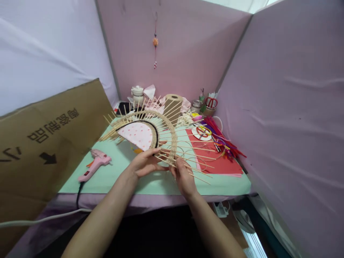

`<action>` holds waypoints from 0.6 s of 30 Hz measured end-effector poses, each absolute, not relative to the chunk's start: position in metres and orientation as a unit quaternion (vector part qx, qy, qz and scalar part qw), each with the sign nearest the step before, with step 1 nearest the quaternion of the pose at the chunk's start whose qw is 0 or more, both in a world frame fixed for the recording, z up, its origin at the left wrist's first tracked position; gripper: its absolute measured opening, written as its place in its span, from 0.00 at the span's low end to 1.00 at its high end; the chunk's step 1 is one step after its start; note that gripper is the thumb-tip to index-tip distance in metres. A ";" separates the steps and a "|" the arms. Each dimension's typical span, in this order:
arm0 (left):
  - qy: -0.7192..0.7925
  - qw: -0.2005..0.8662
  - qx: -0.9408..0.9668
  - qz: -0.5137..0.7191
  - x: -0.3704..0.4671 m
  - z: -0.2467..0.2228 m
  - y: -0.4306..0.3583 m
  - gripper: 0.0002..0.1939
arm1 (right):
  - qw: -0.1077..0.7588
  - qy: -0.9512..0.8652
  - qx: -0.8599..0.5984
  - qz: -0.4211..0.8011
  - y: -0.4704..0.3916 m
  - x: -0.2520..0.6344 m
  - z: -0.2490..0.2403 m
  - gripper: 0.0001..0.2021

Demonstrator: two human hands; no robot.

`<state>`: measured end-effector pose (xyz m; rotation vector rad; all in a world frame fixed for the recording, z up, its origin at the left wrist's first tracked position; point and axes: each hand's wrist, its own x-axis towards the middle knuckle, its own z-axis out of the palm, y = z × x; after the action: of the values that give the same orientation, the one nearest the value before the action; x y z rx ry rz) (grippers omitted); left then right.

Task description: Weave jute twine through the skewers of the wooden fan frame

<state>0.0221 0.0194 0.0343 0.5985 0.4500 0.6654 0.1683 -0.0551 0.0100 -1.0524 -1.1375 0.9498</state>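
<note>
A half-round craft piece of thin wooden sticks (185, 140) fanning outward is held above the table. Tan twine (172, 132) is woven through the sticks in an arc, and a white half-disc with pink dots (139, 134) forms the centre, edged in black and tan. My left hand (147, 163) grips the piece near the lower end of the half-disc, thumb on top and fingers underneath. My right hand (184, 175) pinches the lower end of the twine band between the sticks. Loose strands of twine trail over the table to the right.
A pink glue gun (95, 165) lies at the left beside a large cardboard sheet (53, 136). Red paper sheets (223, 163) and colourful pipe cleaners (225, 139) lie at the right. A brown roll (174, 107), a white jar (137, 94) and red-handled scissors (211, 103) stand behind.
</note>
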 end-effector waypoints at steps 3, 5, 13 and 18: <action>0.225 0.879 0.275 0.320 0.015 0.031 0.013 0.16 | 0.608 -0.498 -0.434 0.441 -0.065 0.164 0.005 0.21; 0.226 0.879 0.278 0.315 0.013 0.029 0.008 0.15 | 0.606 -0.495 -0.439 0.442 -0.072 0.163 0.001 0.21; 0.242 0.874 0.317 0.278 0.011 0.032 0.004 0.15 | 0.604 -0.492 -0.466 0.420 -0.085 0.159 -0.017 0.25; 0.280 0.868 0.321 0.254 0.002 0.021 0.002 0.13 | 0.594 -0.479 -0.463 0.451 -0.091 0.148 -0.022 0.22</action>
<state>0.0017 0.0024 0.0212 0.6721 0.5870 0.5311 0.1476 -0.0908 -0.0225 -1.0761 -1.1143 1.0488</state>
